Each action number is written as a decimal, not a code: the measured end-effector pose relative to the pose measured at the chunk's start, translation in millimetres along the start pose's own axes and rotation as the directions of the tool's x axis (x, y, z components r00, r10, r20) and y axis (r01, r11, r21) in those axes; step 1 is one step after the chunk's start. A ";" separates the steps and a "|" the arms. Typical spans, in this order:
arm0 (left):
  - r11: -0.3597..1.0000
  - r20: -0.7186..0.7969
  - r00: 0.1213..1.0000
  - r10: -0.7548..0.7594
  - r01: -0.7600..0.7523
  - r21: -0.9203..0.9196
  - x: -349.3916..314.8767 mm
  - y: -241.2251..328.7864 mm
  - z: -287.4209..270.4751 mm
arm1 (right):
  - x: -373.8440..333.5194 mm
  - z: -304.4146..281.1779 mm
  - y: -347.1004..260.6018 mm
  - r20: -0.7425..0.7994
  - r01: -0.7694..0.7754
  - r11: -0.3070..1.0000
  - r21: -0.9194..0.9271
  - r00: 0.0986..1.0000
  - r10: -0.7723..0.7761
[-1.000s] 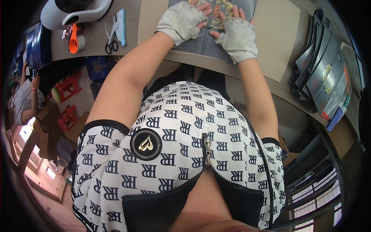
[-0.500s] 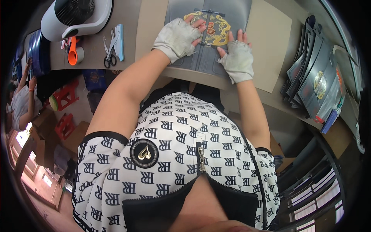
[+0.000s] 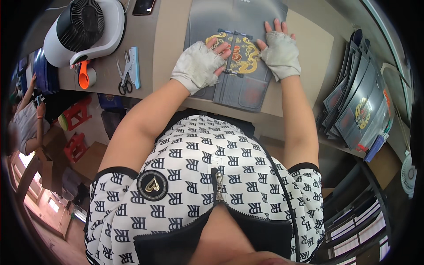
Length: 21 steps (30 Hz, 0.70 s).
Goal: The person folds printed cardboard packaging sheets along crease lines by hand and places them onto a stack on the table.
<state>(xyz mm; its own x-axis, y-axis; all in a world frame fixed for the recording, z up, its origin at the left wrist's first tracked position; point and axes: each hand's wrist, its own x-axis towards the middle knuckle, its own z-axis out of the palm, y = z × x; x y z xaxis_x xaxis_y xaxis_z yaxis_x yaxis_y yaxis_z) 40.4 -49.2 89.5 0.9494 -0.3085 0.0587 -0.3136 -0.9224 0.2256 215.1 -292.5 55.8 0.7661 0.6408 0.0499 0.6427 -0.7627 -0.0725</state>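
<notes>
A dark grey flat card sheet, printed with a gold and red emblem, lies in front of me. Its near end has a narrower flap toward the table edge. My left hand, in a pale fingerless glove, rests open over the emblem's left side, fingers slightly bent on the card. On the card's right edge, farther out, my right hand lies flat in a matching glove, fingers spread. Neither hand grips anything. What lies under the palms is hidden.
A beige board lies under the card. At right stands a pile of similar printed cards. To the left are scissors, a light-blue-handled tool, an orange tape dispenser, a white fan and a phone. Another person works far left.
My right hand has moved farther away along the card's right edge. My left hand stays over the emblem. The whole view has shifted, bringing the phone into sight.
</notes>
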 end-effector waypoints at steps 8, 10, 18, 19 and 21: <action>0.998 0.045 0.997 -0.059 0.060 -0.028 -16.5 19.7 -8.0 | 113.7 -46.0 13.4 0.048 -0.078 0.997 -0.015 0.996 0.079; 0.995 0.060 0.996 -0.073 0.077 -0.059 -17.9 20.3 -7.3 | 131.9 -57.8 11.3 0.070 -0.181 0.982 -0.063 0.980 0.185; 0.996 0.082 0.994 -0.069 0.073 -0.049 -17.9 18.4 -6.0 | 108.2 1.4 24.8 -0.209 -0.298 0.954 -0.036 0.935 0.285; 0.996 0.129 0.989 -0.078 0.083 -0.031 -18.4 19.5 -9.9 | 86.5 -4.5 10.2 -0.185 -0.305 0.951 -0.045 0.938 0.292; 0.997 0.153 0.985 -0.077 0.076 0.012 -15.2 18.8 -7.3 | 48.3 -24.3 -13.2 -0.045 -0.221 0.975 -0.031 0.975 0.219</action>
<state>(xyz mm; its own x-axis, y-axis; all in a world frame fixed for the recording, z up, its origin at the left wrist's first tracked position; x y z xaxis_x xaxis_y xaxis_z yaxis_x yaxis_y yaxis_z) 20.2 -60.1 99.9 0.9571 -0.2686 -0.1084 -0.2407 -0.9458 0.2181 243.8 -253.6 83.4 0.8880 0.4532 0.0775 0.4575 -0.8878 -0.0508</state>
